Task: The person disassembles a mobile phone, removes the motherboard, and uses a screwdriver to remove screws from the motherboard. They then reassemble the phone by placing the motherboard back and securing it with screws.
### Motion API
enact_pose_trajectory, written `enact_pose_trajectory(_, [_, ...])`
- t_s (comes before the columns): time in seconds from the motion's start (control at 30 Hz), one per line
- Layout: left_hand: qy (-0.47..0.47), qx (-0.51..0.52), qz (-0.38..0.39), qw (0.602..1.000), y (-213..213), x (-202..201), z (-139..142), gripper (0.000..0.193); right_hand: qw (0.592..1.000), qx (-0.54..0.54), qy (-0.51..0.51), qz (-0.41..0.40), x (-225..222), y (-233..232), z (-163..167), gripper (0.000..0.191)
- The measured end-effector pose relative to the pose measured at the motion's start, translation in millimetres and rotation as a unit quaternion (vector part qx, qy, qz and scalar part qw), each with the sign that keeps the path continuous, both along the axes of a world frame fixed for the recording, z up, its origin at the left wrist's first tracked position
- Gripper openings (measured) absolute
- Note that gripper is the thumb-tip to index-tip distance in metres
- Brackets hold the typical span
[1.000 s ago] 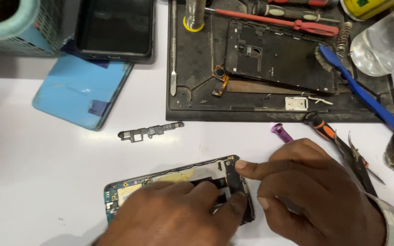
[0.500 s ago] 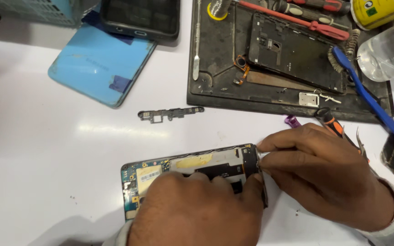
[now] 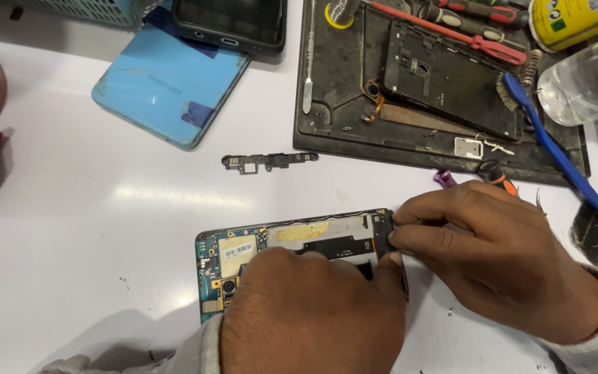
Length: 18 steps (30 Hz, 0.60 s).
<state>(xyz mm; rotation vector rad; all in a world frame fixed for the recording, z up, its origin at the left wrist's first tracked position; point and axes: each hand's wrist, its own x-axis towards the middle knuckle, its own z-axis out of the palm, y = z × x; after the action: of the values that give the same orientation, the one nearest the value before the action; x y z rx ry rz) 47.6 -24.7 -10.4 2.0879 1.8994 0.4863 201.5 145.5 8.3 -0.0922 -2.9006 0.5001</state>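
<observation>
Pressing my left hand (image 3: pixel 313 312) flat over the opened phone (image 3: pixel 292 256) on the white table (image 3: pixel 105 228), fingers spread, my right hand (image 3: pixel 500 256) pinching its right end between fingertips, loose black bracket (image 3: pixel 268 162) beyond, dark work mat (image 3: pixel 340 76) farther back.

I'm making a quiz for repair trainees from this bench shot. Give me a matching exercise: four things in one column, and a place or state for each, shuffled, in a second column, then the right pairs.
Things:
1. opened phone
2. light blue back cover
3. small black bracket
4. blue-handled brush

Places or states:
A. lying alone on the white table, between the black work mat and the hands
B. slanting across the mat's right edge
C. under the left hand, right hand fingertips at its end
D. partly beneath a black phone, top left

Pairs: 1-C, 2-D, 3-A, 4-B
</observation>
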Motion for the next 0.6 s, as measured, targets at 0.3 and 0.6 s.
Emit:
enact_pose_trajectory(0.3, [0.016, 0.006, -0.003, 1.000, 0, -4, 3, 0.022, 0.999, -0.033, -0.005, -0.024, 12, 6, -4, 0.039])
enact_pose_trajectory(0.6, [0.045, -0.084, -0.058, 0.994, -2, -10, 0, 0.044, 0.993, 0.020, 0.086, -0.080, 1, 1, 11, 0.019])
